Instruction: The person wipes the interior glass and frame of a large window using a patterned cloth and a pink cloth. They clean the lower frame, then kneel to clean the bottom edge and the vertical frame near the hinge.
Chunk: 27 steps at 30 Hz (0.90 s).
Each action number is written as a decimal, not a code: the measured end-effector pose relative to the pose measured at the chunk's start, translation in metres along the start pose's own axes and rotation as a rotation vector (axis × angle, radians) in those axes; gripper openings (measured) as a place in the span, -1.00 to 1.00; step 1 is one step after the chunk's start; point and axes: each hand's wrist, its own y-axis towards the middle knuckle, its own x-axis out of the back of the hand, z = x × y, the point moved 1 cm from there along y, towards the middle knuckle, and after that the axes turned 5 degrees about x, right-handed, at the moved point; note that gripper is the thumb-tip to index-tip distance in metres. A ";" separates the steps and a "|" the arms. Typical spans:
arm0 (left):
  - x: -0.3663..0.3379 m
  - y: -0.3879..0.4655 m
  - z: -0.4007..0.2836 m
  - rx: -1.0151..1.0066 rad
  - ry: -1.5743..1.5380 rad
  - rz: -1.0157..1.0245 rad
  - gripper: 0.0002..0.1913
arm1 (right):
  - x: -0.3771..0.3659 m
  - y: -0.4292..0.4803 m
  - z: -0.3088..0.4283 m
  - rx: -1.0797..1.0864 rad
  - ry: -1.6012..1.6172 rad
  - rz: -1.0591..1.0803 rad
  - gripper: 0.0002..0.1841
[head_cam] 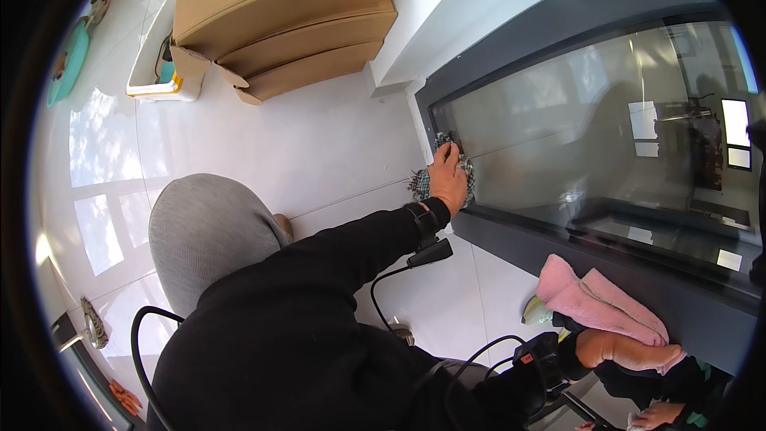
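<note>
My left hand (449,176) presses a dark checked, fringed cloth (422,185) against the bottom corner of a dark-framed glass panel (538,114). Part of the cloth hangs over the frame's edge towards the tiled floor. Lower right in the view, my right hand (622,350) holds a folded pink towel (604,302), which lies along the dark grey frame (676,305). The palm and some fingers of that hand are hidden. The glass mirrors windows and a dark figure.
Brown cardboard (287,6) stands at the top beside a white plastic bin (161,93). A teal basin (72,66) is at the far left, orange gloves (124,396) at lower left. Another person's hand (658,416) shows at bottom right. Black cables loop near my arms.
</note>
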 end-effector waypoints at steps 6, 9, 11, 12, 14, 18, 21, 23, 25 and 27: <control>0.001 0.004 -0.003 0.017 -0.068 -0.061 -0.50 | -0.010 -0.003 0.013 0.031 -0.026 -0.037 -0.81; 0.004 0.011 -0.002 0.070 -0.097 -0.024 -0.50 | -0.009 -0.003 0.011 0.023 -0.058 -0.088 -0.81; 0.005 0.011 0.001 0.000 -0.154 -0.129 -0.48 | -0.009 -0.004 0.011 0.013 -0.135 -0.167 -0.81; 0.004 0.008 0.002 -0.060 -0.175 -0.160 -0.46 | -0.009 -0.005 0.011 0.014 -0.096 -0.136 -0.80; -0.005 -0.004 0.008 0.093 -0.194 -0.031 -0.46 | -0.010 -0.005 0.012 -0.025 -0.072 -0.132 -0.71; -0.018 -0.004 0.017 0.176 -0.140 -0.096 -0.48 | -0.012 -0.007 0.016 -0.002 -0.078 -0.109 -0.80; -0.011 0.037 0.029 0.288 -0.361 -0.319 -0.54 | -0.013 -0.007 0.016 0.055 -0.087 -0.090 -0.77; -0.001 0.061 0.044 0.327 -0.405 -0.275 -0.57 | -0.013 -0.007 0.015 0.048 -0.109 -0.129 -0.73; 0.001 0.067 0.055 0.264 -0.463 -0.193 -0.58 | -0.013 -0.006 0.013 0.055 -0.092 -0.111 -0.72; -0.003 0.060 0.065 0.312 -0.306 -0.119 -0.58 | -0.012 -0.006 0.013 0.079 -0.116 -0.081 -0.70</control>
